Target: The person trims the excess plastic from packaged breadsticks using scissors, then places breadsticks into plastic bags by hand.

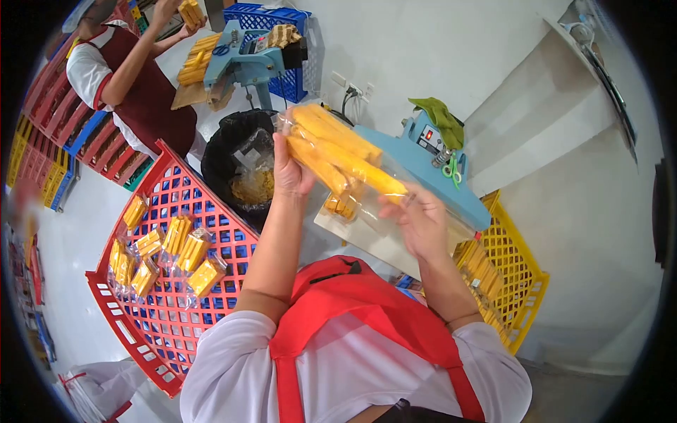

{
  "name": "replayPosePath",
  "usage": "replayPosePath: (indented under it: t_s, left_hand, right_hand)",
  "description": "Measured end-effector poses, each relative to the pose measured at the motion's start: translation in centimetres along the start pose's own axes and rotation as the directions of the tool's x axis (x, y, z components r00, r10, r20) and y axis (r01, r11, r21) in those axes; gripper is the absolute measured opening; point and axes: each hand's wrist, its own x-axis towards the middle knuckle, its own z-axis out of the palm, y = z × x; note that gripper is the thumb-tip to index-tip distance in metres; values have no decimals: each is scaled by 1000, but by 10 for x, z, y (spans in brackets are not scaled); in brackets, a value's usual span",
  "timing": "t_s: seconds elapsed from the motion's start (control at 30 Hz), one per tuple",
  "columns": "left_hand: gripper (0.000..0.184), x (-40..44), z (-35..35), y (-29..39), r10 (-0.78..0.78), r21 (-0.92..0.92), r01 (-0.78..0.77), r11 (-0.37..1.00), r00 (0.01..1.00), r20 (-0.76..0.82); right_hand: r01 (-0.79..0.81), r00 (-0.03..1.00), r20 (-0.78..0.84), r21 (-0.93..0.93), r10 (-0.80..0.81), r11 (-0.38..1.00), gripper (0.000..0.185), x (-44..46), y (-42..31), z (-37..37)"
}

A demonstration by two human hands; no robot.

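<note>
A clear plastic bag of long yellow sticks (342,151) is held up in front of me, tilted down to the right. My left hand (290,168) is closed around its upper left end. The fingers of my right hand (419,220) pinch the clear plastic at the lower right end, beside the tip of one stick. Below the held bag, more packed yellow sticks (340,206) rest on a pale board (374,243). Just beyond my right hand is a blue machine like a bag sealer (416,158), with a green cloth (441,116) and green-handled scissors (451,170) on it.
Several bagged packs lie in a red crate (236,233) at left. A yellow crate (525,282) with more packs stands at right. Behind are a black-lined bin (236,151) with yellow scraps, a second blue machine (243,67), and a co-worker (151,99) holding yellow sticks.
</note>
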Motion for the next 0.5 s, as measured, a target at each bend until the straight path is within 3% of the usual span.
replayPosePath:
  t_s: [0.1, 0.3, 0.43, 0.5]
  left_hand:
    - [62, -1, -4, -5, -72, 17, 71, 997, 996, 49]
    - [67, -1, 5, -7, -95, 29, 93, 995, 994, 59]
    - [66, -4, 4, -14, -167, 72, 160, 984, 981, 97]
    - [66, -7, 9, -25, -209, 96, 201, 975, 975, 82]
  right_hand:
    - [-71, 992, -119, -160, 52, 985, 26, -5, 5, 17]
    - [-17, 993, -111, -441, -36, 897, 20, -11, 0, 16]
    - [-14, 998, -62, -511, -21, 859, 13, -9, 5, -2]
    - [52, 986, -96, -593, -134, 803, 17, -2, 9, -11]
